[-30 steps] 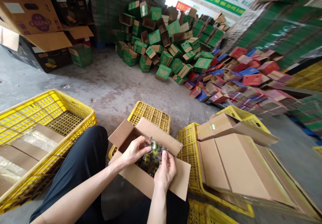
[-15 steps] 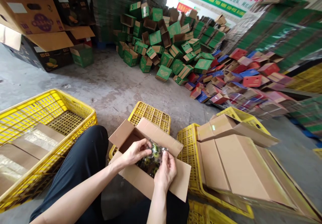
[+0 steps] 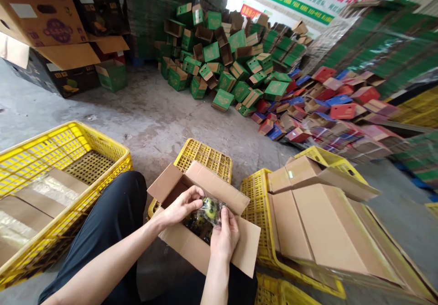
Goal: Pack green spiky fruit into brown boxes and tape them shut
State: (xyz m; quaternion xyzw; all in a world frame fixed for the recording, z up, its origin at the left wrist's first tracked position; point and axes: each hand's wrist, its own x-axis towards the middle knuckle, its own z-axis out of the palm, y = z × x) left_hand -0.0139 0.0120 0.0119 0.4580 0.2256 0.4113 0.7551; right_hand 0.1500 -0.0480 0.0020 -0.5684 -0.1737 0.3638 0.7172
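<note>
An open brown cardboard box (image 3: 191, 245) rests on my lap and on an upturned yellow crate (image 3: 205, 155). Inside it lies a clear plastic bag of small green and dark round items (image 3: 204, 217). My left hand (image 3: 181, 207) is closed on the bag's top from the left. Closed on the bag's right side is my right hand (image 3: 224, 236), fingers pinching the plastic. Both hands hold the bag just above the box's opening.
A large yellow crate (image 3: 102, 147) with flattened cardboard stands at my left. Closed brown cartons (image 3: 328, 223) lie on yellow crates at my right. A heap of green, red and blue small boxes (image 3: 260, 76) covers the concrete floor ahead. Bigger cartons (image 3: 44, 22) stack at the far left.
My hands shifted slightly on the bag, drawing it lower toward the box; a yellow-green item now shows at the top. The rest is unchanged.
</note>
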